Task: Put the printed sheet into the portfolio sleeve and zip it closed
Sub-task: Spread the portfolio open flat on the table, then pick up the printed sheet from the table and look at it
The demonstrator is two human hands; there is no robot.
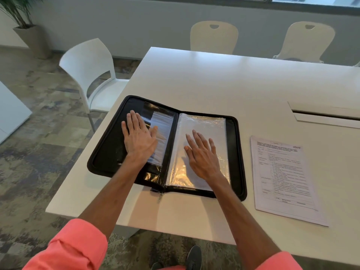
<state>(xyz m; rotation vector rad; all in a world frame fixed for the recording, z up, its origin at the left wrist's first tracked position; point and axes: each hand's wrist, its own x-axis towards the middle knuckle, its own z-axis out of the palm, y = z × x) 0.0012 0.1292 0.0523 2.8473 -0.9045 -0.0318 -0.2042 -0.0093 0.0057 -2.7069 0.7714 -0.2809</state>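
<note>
A black zip portfolio (109, 149) lies open flat on the white table (224, 80). Its right half carries a stack of clear plastic sleeves (202, 125); its left half has a smaller clear pocket (162, 121). My left hand (139, 137) rests palm down on the left half, fingers spread. On the clear sleeves lies my right hand (201, 152), also flat with fingers apart. The printed sheet (284, 178) sits on the table to the right of the portfolio, untouched. The zip pull (160, 195) hangs at the near edge by the spine.
A white chair (91, 75) stands at the table's left end, and two cream chairs (214, 37) stand along the far side. A cable slot (327, 114) is set into the table at the right. A potted plant (29, 36) stands far left.
</note>
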